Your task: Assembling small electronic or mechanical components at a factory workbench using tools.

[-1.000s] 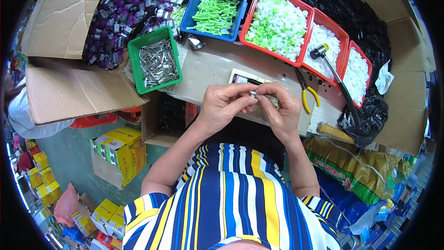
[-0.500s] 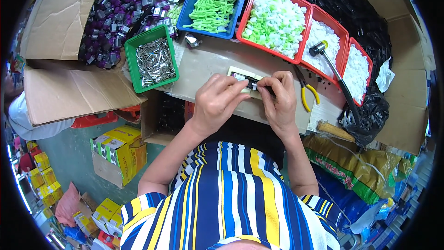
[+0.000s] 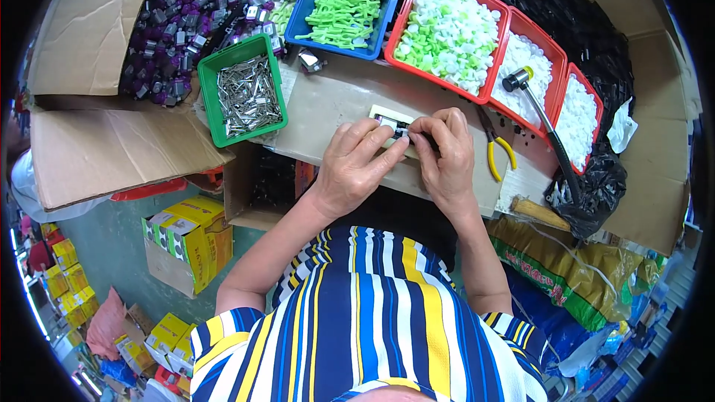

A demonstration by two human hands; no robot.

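Head view looks straight down on a person seated at a cluttered table (image 3: 328,104), both hands brought together over a small pale block (image 3: 387,115) lying on a sheet of cardboard. Left hand (image 3: 357,160) has its fingers stretched forward and pinched lightly, fingertips meeting a small dark part (image 3: 404,131) right at the block's near edge; right hand (image 3: 445,155) curls over from the other side, thumb and forefinger closed on the same part. So each grip is nearly shut on that part, which sits between the fingertips of both hands and touches the block, though it is too small to say exactly what it is. To do this well, I'd judge the part should be kept square to the block, with steady pressure from both sides rather than a twist. Further back stand a green tray of metal pieces (image 3: 246,93), a blue tray of green plastic pieces (image 3: 342,11) and red trays of white pieces (image 3: 450,33). A hammer (image 3: 544,123) lies across the right-hand trays, and yellow-handled pliers (image 3: 495,152) lie just beside the right hand.
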